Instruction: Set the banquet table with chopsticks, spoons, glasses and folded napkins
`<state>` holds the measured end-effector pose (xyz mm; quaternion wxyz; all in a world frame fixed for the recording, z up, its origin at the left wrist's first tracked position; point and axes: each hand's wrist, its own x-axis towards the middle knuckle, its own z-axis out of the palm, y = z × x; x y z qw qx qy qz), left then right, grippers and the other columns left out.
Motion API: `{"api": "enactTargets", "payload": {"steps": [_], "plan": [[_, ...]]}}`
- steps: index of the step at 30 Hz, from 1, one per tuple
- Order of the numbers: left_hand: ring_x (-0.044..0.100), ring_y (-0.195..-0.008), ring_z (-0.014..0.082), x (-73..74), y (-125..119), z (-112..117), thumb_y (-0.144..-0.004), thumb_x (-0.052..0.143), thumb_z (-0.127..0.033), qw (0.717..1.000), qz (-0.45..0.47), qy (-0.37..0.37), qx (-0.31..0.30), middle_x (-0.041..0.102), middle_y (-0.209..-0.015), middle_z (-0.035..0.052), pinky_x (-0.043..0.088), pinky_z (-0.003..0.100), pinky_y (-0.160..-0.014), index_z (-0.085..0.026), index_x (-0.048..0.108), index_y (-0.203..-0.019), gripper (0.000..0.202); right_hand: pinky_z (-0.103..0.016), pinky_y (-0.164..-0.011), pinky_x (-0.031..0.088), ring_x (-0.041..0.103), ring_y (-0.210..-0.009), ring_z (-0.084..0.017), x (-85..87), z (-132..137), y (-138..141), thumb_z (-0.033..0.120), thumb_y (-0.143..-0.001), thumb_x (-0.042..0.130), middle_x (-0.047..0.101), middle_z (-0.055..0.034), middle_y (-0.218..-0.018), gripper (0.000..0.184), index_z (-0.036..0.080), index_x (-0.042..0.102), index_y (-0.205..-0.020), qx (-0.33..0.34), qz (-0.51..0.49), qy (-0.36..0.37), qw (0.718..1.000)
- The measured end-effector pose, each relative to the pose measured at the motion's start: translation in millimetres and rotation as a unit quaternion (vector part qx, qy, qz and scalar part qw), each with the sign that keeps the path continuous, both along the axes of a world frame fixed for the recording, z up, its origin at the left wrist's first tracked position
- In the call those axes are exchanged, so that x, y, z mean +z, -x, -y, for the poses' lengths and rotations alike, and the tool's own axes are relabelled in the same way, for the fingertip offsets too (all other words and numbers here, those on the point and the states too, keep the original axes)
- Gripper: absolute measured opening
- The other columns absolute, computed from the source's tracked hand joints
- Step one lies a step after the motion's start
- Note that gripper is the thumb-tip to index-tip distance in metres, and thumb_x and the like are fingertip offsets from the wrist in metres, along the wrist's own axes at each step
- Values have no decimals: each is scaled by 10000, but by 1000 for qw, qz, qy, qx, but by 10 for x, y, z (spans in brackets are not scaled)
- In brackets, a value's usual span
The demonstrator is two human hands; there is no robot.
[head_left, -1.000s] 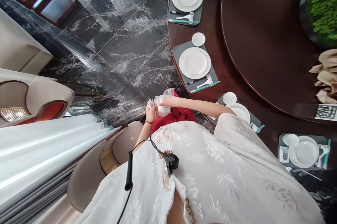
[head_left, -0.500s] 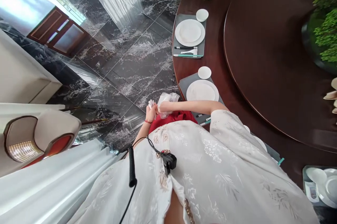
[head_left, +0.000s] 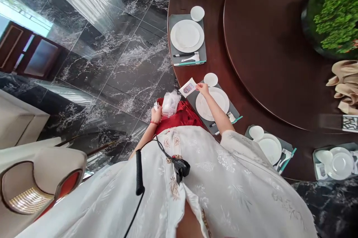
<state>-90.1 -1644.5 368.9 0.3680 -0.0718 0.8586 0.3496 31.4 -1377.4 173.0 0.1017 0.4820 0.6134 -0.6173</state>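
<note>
Right hand: fingers pinching white printed paper card, just left of round white porcelain plate. Left hand: fingers curled on small white packets, well left of plate. Clear plastic bag: beside left hand, over red cloth; hold unclear. Risks: light pinch may drop card; loose bag may slip to floor.

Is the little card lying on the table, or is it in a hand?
It's in a hand: the right hand pinches one end of the card, right beside the white plate.
</note>
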Motion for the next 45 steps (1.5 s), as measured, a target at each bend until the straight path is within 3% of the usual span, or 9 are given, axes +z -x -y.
{"api": "enactTargets", "payload": {"steps": [3,6,9,19,23,27,33,38,45], "plan": [[375,-330,94,99,132,-7,-779,613,-430,1000,19,1,-21,432,-421,-45,309,244,-355,-253,438,-574,322,-420,-1088,473,583,-1269,-285,-95,208,-103,326,-964,576,610,-243,-1393,492,69,605,-1382,99,159,-114,976],[381,-355,99,187,224,-4,-769,608,-378,999,34,15,-34,434,-432,-36,313,250,-372,-248,445,-568,289,-538,-1204,322,310,-1508,-364,-94,518,-66,394,-977,602,319,-239,-1653,666,149,436,-1574,183,140,-187,955],[396,-379,101,217,284,-2,-767,602,-375,998,45,26,-33,434,-435,-34,317,246,-389,-246,447,-577,278,-657,-1224,207,125,-1572,-442,-132,743,-37,471,-889,748,137,-165,-1739,796,250,438,-1588,264,99,-165,945],[365,-343,88,113,473,-180,-830,608,-423,996,57,-3,-69,418,-438,-38,291,266,-394,-237,444,-580,352,-581,-1257,217,82,-1591,-454,-232,720,-554,337,-790,866,145,-100,-1753,854,259,508,-1562,338,61,-145,928],[371,-347,79,122,466,-314,-812,629,-382,996,64,-18,-54,422,-405,-45,289,235,-383,-232,434,-562,351,-565,-1225,296,223,-1561,-427,23,692,-369,419,-842,812,252,-165,-1709,829,208,483,-1572,237,78,-143,958],[393,-345,79,158,430,-413,-800,672,-360,987,124,-37,-92,465,-415,-31,306,228,-382,-223,460,-569,342,-392,-1069,489,605,-1238,-273,629,766,72,469,-1032,494,601,-187,-1417,523,150,606,-1431,13,-37,-147,988],[429,-354,100,177,416,-522,-798,627,-281,967,178,-22,-180,489,-413,-6,329,236,-406,-198,505,-584,260,-281,-760,542,671,-800,-170,1447,1039,539,568,-824,751,756,-69,-918,455,154,769,-1012,5,-251,104,962],[480,-420,99,209,478,-607,-797,709,-412,941,217,-65,-252,556,-488,1,354,226,-441,-155,613,-686,296,-282,-708,563,683,-738,-163,1470,1049,423,518,-764,796,748,-56,-853,444,146,737,-998,-64,-260,234,935],[413,-356,105,149,580,-655,-879,570,-494,934,221,-89,-266,466,-423,-20,328,237,-385,-172,657,-678,389,-194,-556,476,632,-682,-113,1359,913,-200,401,-665,864,728,-18,-851,506,165,734,-1094,-254,-195,239,917]]}}
